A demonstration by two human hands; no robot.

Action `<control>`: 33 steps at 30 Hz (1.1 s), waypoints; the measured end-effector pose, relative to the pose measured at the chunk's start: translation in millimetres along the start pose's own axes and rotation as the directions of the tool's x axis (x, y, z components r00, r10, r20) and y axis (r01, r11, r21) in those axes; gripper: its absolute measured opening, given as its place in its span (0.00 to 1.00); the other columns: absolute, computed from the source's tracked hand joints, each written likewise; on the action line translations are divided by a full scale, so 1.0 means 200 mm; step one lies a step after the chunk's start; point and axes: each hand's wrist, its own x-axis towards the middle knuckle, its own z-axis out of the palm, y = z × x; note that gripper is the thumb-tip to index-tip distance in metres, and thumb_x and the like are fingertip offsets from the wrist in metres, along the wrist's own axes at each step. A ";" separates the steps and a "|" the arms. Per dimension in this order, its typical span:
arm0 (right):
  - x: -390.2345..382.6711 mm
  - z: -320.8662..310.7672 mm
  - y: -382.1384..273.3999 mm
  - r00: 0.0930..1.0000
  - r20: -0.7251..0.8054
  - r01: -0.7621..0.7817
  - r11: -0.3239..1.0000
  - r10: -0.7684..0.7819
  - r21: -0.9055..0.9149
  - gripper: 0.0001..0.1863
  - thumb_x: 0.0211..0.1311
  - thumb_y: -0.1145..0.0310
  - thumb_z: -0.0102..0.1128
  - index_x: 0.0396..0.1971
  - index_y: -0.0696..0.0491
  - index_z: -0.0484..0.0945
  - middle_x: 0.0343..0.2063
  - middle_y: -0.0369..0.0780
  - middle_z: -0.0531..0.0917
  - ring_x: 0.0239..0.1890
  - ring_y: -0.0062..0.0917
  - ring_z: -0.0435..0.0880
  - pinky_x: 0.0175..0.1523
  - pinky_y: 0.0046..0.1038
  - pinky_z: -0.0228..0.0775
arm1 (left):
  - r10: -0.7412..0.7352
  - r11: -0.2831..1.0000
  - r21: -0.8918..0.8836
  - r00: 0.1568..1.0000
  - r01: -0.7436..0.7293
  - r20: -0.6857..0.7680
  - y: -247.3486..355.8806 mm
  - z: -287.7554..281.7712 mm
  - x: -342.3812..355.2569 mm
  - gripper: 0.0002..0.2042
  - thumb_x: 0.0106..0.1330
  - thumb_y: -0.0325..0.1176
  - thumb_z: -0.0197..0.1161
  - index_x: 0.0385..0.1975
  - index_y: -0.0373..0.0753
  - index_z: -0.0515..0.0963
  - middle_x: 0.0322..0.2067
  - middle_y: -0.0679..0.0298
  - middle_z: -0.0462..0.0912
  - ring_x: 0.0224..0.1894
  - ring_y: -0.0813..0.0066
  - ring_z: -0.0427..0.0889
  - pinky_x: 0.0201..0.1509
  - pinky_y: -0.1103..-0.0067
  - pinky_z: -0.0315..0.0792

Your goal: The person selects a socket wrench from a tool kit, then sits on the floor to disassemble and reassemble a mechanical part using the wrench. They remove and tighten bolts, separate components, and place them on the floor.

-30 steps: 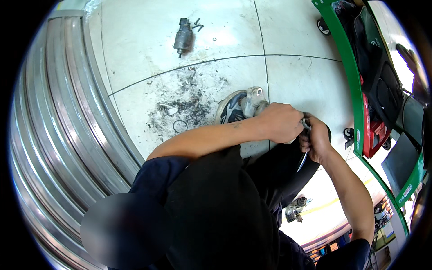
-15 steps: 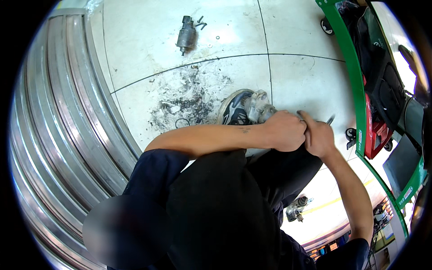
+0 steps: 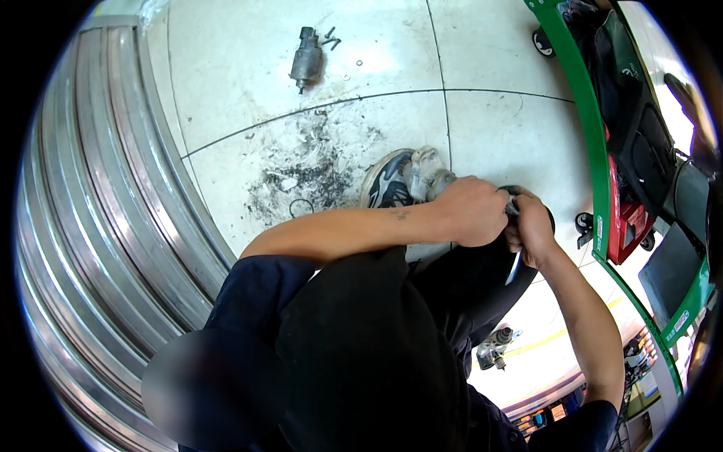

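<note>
My left hand (image 3: 471,211) is closed over a pale cast-metal part (image 3: 429,172), which rests above my dark sneaker (image 3: 376,183) by my bent leg. My right hand (image 3: 533,230) is closed beside it on a slim metal tool (image 3: 514,266), whose shiny shank points down toward the black trouser leg. Where the fingers meet, the working end of the tool is hidden. A grey cylindrical part (image 3: 306,60) lies on the tiled floor with a few bolts (image 3: 332,40) and washers. A dark ring (image 3: 301,203) lies in a black smudged patch left of my shoe.
On the right stands a green wheeled cart (image 3: 599,173) holding a red case (image 3: 625,233) and black bags (image 3: 640,151). Ribbed metal panels (image 3: 98,188) fill the left side. Another mechanical part (image 3: 497,346) lies on the floor below my leg.
Half a second ago the tool stuck up to the right of my right hand; now it points downward, and that hand has turned. My left hand has shifted slightly upward.
</note>
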 end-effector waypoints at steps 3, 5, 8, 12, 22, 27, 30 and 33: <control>-0.01 -0.03 0.01 0.536 0.422 0.407 -0.215 -0.732 -0.888 0.22 0.64 0.67 0.42 0.58 0.52 0.71 0.19 0.48 0.79 0.20 0.38 0.80 0.28 0.39 0.71 | 0.025 1.000 -0.002 0.999 -0.024 0.029 0.00 -0.01 0.01 0.11 0.59 0.33 0.56 0.28 0.29 0.79 0.27 0.45 0.84 0.31 0.43 0.84 0.40 0.57 0.78; 0.00 -0.04 -0.01 0.669 0.247 0.479 0.153 -0.701 -0.864 0.22 0.64 0.68 0.43 0.56 0.53 0.74 0.23 0.51 0.81 0.21 0.41 0.81 0.32 0.41 0.72 | 0.025 1.000 -0.010 1.000 -0.025 0.003 0.00 -0.01 0.02 0.12 0.59 0.34 0.56 0.28 0.29 0.79 0.27 0.45 0.84 0.31 0.43 0.84 0.39 0.57 0.78; 0.04 -0.01 0.03 0.841 -0.094 0.402 0.731 -0.533 -0.551 0.20 0.64 0.69 0.43 0.53 0.54 0.76 0.27 0.54 0.82 0.25 0.46 0.82 0.36 0.44 0.73 | 0.009 1.000 -0.026 0.996 -0.011 -0.091 -0.01 0.00 0.02 0.12 0.60 0.34 0.57 0.26 0.30 0.79 0.26 0.45 0.83 0.31 0.43 0.84 0.39 0.57 0.78; -0.06 0.03 -0.02 0.775 0.131 0.352 0.250 -0.619 -0.902 0.20 0.64 0.71 0.44 0.55 0.52 0.74 0.26 0.54 0.83 0.31 0.51 0.83 0.40 0.47 0.73 | 0.009 0.999 -0.034 1.000 -0.009 0.000 0.01 -0.01 0.02 0.12 0.61 0.34 0.56 0.24 0.31 0.79 0.25 0.45 0.83 0.30 0.43 0.84 0.39 0.56 0.78; -0.06 0.04 0.03 0.814 0.011 0.388 0.529 -0.581 -0.755 0.23 0.60 0.73 0.51 0.57 0.53 0.72 0.23 0.49 0.82 0.24 0.48 0.81 0.31 0.46 0.72 | -0.004 0.999 -0.034 1.000 0.005 0.029 -0.03 -0.01 0.00 0.12 0.61 0.34 0.55 0.23 0.31 0.78 0.23 0.47 0.83 0.28 0.43 0.83 0.36 0.56 0.77; -0.03 0.00 0.00 0.675 0.236 0.436 0.120 -0.699 -0.892 0.25 0.59 0.73 0.51 0.59 0.46 0.71 0.20 0.49 0.82 0.27 0.53 0.81 0.35 0.51 0.72 | 0.000 1.000 -0.025 0.999 0.001 0.043 -0.02 -0.02 0.01 0.12 0.60 0.34 0.55 0.23 0.32 0.78 0.24 0.47 0.83 0.28 0.43 0.83 0.36 0.55 0.77; -0.03 0.02 0.03 0.645 0.176 0.485 0.220 -0.744 -0.847 0.24 0.59 0.73 0.49 0.58 0.47 0.73 0.21 0.51 0.81 0.25 0.53 0.80 0.35 0.51 0.72 | -0.006 1.000 -0.017 0.999 0.007 0.047 -0.03 -0.03 0.00 0.11 0.60 0.34 0.55 0.24 0.32 0.79 0.24 0.47 0.83 0.29 0.43 0.83 0.36 0.55 0.77; -0.01 0.06 0.02 0.605 0.054 0.528 0.348 -0.795 -0.775 0.22 0.60 0.74 0.47 0.56 0.49 0.75 0.25 0.54 0.81 0.26 0.53 0.80 0.36 0.50 0.72 | -0.007 1.000 -0.025 1.000 0.007 -0.028 -0.02 -0.06 0.00 0.11 0.60 0.34 0.55 0.25 0.32 0.79 0.25 0.46 0.84 0.29 0.43 0.83 0.36 0.55 0.77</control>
